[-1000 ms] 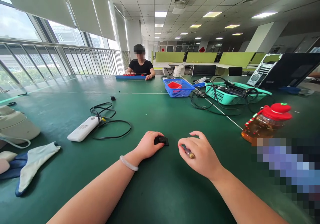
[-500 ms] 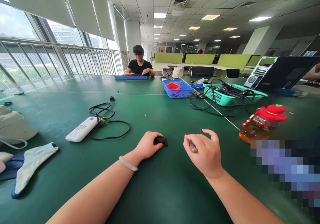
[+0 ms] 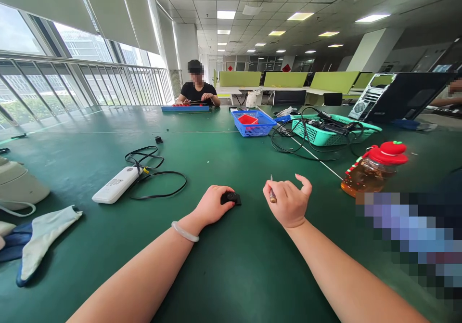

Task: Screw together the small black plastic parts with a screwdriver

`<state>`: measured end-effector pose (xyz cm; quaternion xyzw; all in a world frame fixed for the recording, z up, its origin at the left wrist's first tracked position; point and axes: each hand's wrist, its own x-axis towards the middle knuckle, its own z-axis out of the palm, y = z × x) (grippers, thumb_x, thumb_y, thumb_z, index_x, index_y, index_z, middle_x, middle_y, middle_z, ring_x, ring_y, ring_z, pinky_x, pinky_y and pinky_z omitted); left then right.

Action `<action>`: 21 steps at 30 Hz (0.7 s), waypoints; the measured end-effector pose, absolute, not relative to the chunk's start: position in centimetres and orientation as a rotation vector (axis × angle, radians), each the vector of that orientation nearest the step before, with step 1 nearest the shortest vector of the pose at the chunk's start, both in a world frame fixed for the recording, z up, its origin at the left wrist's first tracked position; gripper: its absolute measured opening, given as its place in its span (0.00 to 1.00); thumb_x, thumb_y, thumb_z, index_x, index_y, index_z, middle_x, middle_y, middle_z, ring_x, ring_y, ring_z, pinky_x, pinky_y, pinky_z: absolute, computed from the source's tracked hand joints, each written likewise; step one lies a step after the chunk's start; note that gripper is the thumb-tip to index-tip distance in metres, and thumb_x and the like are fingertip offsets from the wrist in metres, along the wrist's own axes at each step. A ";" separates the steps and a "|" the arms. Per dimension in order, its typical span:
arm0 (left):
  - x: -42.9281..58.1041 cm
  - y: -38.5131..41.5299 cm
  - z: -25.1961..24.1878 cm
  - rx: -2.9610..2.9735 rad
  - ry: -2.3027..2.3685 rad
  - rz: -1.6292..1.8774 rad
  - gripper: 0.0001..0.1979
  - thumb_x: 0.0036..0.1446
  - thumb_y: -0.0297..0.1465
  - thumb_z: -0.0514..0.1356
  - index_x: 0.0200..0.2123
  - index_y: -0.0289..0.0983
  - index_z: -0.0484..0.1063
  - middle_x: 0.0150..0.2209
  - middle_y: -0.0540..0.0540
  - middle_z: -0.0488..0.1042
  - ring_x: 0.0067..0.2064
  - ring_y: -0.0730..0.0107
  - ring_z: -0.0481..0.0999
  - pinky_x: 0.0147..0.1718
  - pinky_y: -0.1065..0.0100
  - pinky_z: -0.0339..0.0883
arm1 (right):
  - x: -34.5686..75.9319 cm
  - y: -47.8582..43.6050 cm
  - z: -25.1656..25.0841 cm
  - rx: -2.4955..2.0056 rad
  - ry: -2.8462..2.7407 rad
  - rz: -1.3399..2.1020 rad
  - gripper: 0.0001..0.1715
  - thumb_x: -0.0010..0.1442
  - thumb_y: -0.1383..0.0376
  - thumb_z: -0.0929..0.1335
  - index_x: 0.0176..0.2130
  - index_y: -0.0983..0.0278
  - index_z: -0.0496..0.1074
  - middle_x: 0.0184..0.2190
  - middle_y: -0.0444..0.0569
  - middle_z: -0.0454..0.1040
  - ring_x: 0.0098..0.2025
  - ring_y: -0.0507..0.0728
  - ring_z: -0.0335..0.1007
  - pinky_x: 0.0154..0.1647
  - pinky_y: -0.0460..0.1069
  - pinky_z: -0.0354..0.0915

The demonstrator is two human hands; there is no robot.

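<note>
My left hand rests on the green table, fingers closed around a small black part that it pins down. A pale bracelet sits on that wrist. My right hand is raised a little to the right of the part and pinches a small screwdriver between thumb and fingers, its thin tip pointing up and away. The two hands are a short gap apart.
A white power bank with a looped black cable lies to the left, cloth gloves at the near left. A red-lidded bottle stands right. Blue basket, teal basket and a seated person are farther back.
My right hand has lifted off the table and turned the screwdriver from lying low to pointing upward. The left hand stays on the black part.
</note>
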<state>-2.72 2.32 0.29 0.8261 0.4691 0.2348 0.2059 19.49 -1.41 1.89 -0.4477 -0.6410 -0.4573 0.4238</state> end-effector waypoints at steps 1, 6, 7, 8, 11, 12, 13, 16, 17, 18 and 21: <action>-2.7 2.3 0.3 2.301 1.309 0.657 0.17 0.53 0.32 0.62 0.48 0.41 0.75 0.48 0.45 0.77 0.54 0.55 0.71 0.55 0.57 0.66 | 19.5 -1.3 1.8 -1.133 -1.604 -1.139 0.12 0.57 0.75 0.67 0.27 0.62 0.63 0.14 0.32 0.59 0.18 0.47 0.55 0.53 0.55 0.58; -2.7 2.2 0.3 2.317 1.301 0.686 0.16 0.53 0.32 0.63 0.46 0.41 0.75 0.47 0.45 0.78 0.52 0.56 0.73 0.54 0.58 0.67 | 19.0 -1.5 2.0 -1.104 -1.674 -0.986 0.12 0.57 0.76 0.66 0.27 0.61 0.63 0.15 0.33 0.60 0.19 0.47 0.56 0.54 0.56 0.58; -2.7 2.2 0.3 2.322 1.298 0.691 0.16 0.53 0.32 0.63 0.46 0.41 0.75 0.47 0.45 0.78 0.52 0.56 0.73 0.54 0.58 0.67 | 18.9 -1.7 2.2 -1.057 -1.719 -0.914 0.11 0.57 0.75 0.66 0.28 0.61 0.64 0.15 0.33 0.61 0.19 0.48 0.57 0.54 0.56 0.58; -2.7 2.2 0.3 2.326 1.296 0.693 0.16 0.53 0.32 0.63 0.47 0.41 0.75 0.47 0.45 0.78 0.52 0.56 0.73 0.54 0.58 0.67 | 18.7 -2.1 2.3 -0.994 -1.766 -0.824 0.09 0.58 0.74 0.66 0.30 0.61 0.65 0.16 0.34 0.63 0.19 0.48 0.58 0.54 0.57 0.58; -2.7 2.2 0.3 2.328 1.297 0.688 0.16 0.53 0.32 0.63 0.47 0.40 0.75 0.47 0.45 0.78 0.51 0.57 0.73 0.54 0.57 0.66 | 18.2 -3.4 2.6 -0.792 -1.905 -0.503 0.05 0.60 0.71 0.64 0.33 0.61 0.65 0.20 0.36 0.68 0.20 0.48 0.59 0.52 0.56 0.62; -2.7 2.3 0.2 2.329 1.296 0.688 0.16 0.53 0.32 0.63 0.47 0.40 0.75 0.47 0.45 0.78 0.51 0.57 0.73 0.55 0.57 0.66 | 18.0 -3.9 2.6 -0.739 -1.927 -0.427 0.04 0.61 0.69 0.64 0.34 0.61 0.65 0.21 0.37 0.68 0.20 0.48 0.59 0.51 0.56 0.62; -2.7 2.3 0.2 2.330 1.296 0.692 0.16 0.53 0.32 0.63 0.47 0.40 0.75 0.47 0.45 0.78 0.52 0.57 0.73 0.55 0.57 0.65 | 17.8 -4.3 2.6 -0.689 -1.940 -0.374 0.03 0.62 0.68 0.63 0.34 0.61 0.65 0.21 0.38 0.69 0.21 0.49 0.60 0.51 0.57 0.63; -2.6 2.4 0.0 2.336 1.292 0.708 0.16 0.53 0.32 0.63 0.47 0.41 0.75 0.47 0.45 0.78 0.52 0.57 0.72 0.55 0.57 0.65 | 17.1 -4.9 2.4 -0.626 -1.997 -0.328 0.05 0.63 0.66 0.63 0.34 0.61 0.65 0.21 0.38 0.67 0.21 0.49 0.60 0.51 0.57 0.63; -2.6 2.5 -0.1 2.336 1.292 0.711 0.16 0.53 0.32 0.63 0.47 0.41 0.75 0.47 0.46 0.78 0.52 0.57 0.72 0.55 0.57 0.65 | 16.9 -5.0 2.4 -0.627 -2.026 -0.343 0.05 0.63 0.67 0.63 0.33 0.61 0.65 0.20 0.38 0.66 0.22 0.49 0.59 0.51 0.56 0.62; -2.6 2.5 -0.1 2.335 1.293 0.713 0.16 0.53 0.31 0.63 0.47 0.41 0.75 0.47 0.46 0.78 0.52 0.57 0.72 0.55 0.57 0.65 | 16.7 -5.0 2.3 -0.633 -2.058 -0.361 0.06 0.63 0.67 0.63 0.32 0.61 0.65 0.20 0.38 0.65 0.22 0.49 0.59 0.51 0.56 0.62; -2.6 2.5 -0.2 2.326 1.292 0.717 0.16 0.53 0.31 0.63 0.46 0.40 0.75 0.47 0.46 0.78 0.52 0.57 0.72 0.55 0.57 0.65 | 16.4 -4.7 2.2 -0.646 -2.139 -0.415 0.08 0.62 0.70 0.63 0.30 0.60 0.64 0.20 0.37 0.65 0.23 0.49 0.58 0.51 0.55 0.61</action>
